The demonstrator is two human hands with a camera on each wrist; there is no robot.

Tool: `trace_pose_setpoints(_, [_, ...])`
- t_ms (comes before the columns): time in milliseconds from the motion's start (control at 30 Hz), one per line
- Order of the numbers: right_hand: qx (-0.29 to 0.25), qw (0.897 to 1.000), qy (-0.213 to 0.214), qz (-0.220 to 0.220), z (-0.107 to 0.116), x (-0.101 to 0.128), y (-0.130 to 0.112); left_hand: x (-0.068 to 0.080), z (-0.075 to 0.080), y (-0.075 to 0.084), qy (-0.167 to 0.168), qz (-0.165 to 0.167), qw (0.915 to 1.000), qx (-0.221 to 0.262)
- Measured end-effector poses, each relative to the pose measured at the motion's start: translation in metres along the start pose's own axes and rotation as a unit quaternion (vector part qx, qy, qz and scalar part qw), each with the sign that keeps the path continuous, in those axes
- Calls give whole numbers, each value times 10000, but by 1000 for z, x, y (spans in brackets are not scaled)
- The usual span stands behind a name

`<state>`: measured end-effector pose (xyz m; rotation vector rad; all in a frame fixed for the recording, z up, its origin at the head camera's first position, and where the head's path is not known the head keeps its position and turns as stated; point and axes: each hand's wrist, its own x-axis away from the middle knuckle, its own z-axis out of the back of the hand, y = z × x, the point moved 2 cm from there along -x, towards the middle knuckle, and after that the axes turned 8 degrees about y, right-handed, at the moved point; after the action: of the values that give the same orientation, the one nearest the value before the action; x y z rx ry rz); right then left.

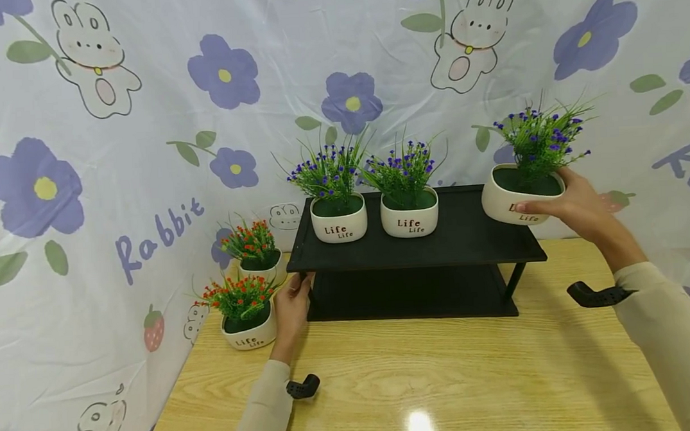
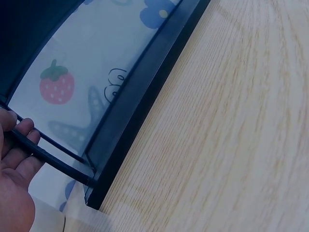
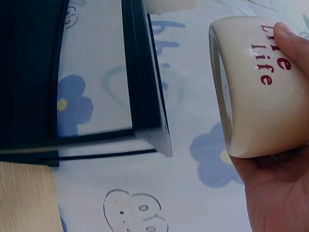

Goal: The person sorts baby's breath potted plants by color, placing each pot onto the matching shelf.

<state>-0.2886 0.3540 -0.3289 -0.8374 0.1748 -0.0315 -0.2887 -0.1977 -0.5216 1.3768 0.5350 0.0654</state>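
My right hand grips a white "Life" pot of purple flowers in the air, just off the right end of the black two-tier shelf. In the right wrist view the pot fills my fingers, with the shelf's edge to its left. My left hand holds the shelf's thin left leg, fingers curled round it. Two matching purple-flower pots stand on the top tier.
Two white pots with red flowers stand on the wooden table left of the shelf, close to my left hand. A flowered rabbit-print cloth hangs behind and to the left.
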Motion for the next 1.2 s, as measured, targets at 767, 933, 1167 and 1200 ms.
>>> trace_pose_setpoints(767, [-10, 9989, -430, 184, -48, -28, -16, 8, 0, 26, -39, 254, 9995, 156])
trace_pose_setpoints(933, [-30, 9986, -512, 106, -55, -30, -12, 12, 2, 38, -43, 311, 9993, 208])
trace_pose_setpoints(1167, [77, 9980, -631, 4, -60, -30, -8, 12, 2, 37, -67, 364, 9989, 298])
trace_pose_setpoints(1200, [55, 9979, -652, -14, -60, -29, -7, 12, 1, 36, -70, 371, 9989, 291])
